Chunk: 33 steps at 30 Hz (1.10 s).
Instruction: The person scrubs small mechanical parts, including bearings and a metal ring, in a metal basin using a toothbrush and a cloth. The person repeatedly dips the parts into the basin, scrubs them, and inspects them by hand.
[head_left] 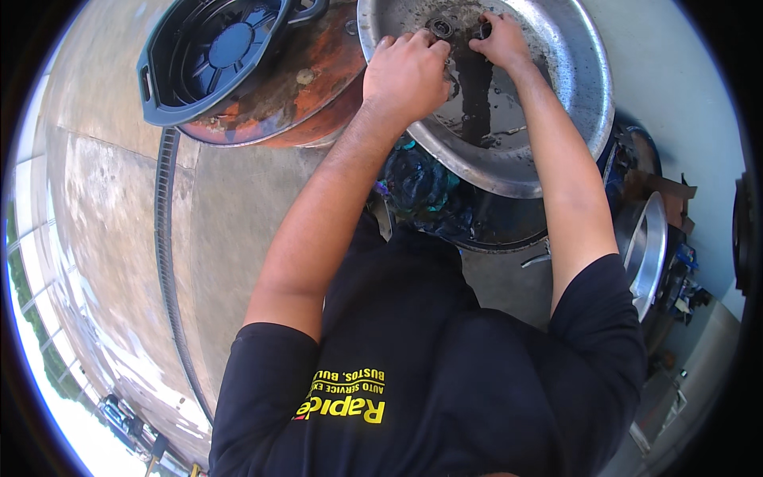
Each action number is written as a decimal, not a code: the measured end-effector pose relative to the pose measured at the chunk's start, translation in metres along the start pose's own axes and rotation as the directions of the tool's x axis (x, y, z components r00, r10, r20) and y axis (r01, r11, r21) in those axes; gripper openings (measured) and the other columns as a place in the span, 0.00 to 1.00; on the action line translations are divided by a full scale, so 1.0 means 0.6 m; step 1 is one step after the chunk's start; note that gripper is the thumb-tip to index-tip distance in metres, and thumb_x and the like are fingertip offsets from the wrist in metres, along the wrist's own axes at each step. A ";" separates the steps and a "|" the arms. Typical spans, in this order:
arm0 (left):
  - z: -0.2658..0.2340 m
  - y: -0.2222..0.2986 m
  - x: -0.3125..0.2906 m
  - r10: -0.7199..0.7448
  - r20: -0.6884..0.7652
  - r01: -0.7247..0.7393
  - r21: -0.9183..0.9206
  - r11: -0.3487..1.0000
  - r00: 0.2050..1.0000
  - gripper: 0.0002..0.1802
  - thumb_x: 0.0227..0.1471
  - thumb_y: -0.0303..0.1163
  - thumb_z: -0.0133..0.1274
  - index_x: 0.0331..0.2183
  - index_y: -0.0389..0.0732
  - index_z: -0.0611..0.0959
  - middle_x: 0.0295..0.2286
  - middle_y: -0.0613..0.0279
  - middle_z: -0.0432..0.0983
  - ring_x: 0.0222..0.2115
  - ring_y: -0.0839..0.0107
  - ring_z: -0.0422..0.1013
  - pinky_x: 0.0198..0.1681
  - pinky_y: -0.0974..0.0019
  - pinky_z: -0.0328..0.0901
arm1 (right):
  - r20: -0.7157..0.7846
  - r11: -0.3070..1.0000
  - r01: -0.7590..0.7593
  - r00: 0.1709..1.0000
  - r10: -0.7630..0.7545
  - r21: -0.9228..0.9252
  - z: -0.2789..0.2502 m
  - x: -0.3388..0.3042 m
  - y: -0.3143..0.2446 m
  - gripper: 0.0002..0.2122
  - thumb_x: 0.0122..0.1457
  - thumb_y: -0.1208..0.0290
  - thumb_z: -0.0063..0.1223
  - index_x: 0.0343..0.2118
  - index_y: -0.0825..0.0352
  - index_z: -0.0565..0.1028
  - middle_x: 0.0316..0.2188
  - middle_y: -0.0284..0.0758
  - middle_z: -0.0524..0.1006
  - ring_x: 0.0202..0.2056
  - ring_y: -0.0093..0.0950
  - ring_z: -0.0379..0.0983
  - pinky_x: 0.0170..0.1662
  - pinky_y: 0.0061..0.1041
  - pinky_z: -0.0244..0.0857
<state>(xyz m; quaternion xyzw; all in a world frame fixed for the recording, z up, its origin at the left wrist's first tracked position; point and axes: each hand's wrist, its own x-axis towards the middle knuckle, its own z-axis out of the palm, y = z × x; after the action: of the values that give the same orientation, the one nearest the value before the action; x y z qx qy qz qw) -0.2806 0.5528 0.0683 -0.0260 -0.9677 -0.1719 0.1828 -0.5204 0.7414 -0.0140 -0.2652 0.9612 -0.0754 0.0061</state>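
Observation:
A wide round metal basin (509,176) with dark, oily liquid in its bottom lies in front of me. My left hand (408,73) is over its left side, fingers curled and closed; whatever they hold is hidden beneath the hand. Just past those fingertips is a round, ring-shaped metal part (439,29), greasy and dark. My right hand (506,41) reaches over the basin, its thumb and fingers closed around a small dark round part (482,31). A dark wet streak (477,99) runs down the basin below it.
Left of the basin, a dark plastic drain pan (171,114) rests on a rusty orange drum (306,103). Under the basin are a dark drum (509,226) and a bluish-black plastic bag (421,179). Another metal basin (648,246) leans at right. A floor grate (165,215) runs along the left.

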 end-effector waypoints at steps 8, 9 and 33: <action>-0.010 0.002 0.005 -0.043 0.088 0.041 0.022 0.999 0.995 0.22 0.52 0.38 0.64 0.48 0.44 0.87 0.47 0.57 0.83 0.51 0.57 0.79 0.58 0.51 0.70 | -0.003 0.994 0.087 0.996 -0.088 -0.064 0.019 -0.010 -0.015 0.36 0.49 0.53 0.76 0.63 0.55 0.78 0.59 0.49 0.77 0.60 0.50 0.74 0.64 0.44 0.72; -0.009 0.002 0.006 -0.039 0.081 0.037 0.019 0.999 0.996 0.22 0.52 0.39 0.64 0.49 0.44 0.87 0.47 0.57 0.83 0.52 0.57 0.79 0.58 0.51 0.70 | 0.029 0.998 0.059 0.998 -0.059 -0.010 0.015 -0.006 -0.012 0.36 0.50 0.53 0.76 0.63 0.55 0.78 0.59 0.49 0.76 0.60 0.50 0.74 0.64 0.44 0.72; -0.009 0.001 0.004 -0.037 0.094 0.030 0.073 0.997 0.995 0.21 0.52 0.40 0.64 0.48 0.45 0.89 0.44 0.57 0.84 0.49 0.57 0.81 0.57 0.50 0.71 | -0.051 0.990 0.097 0.994 -0.092 0.100 -0.008 0.010 -0.037 0.31 0.50 0.61 0.75 0.60 0.58 0.81 0.61 0.47 0.75 0.63 0.49 0.71 0.69 0.42 0.66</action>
<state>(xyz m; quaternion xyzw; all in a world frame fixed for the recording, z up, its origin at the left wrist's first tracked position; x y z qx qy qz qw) -0.2810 0.5512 0.0742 -0.0114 -0.9811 -0.1386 0.1344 -0.5148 0.7202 -0.0056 -0.3078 0.9424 -0.1310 -0.0061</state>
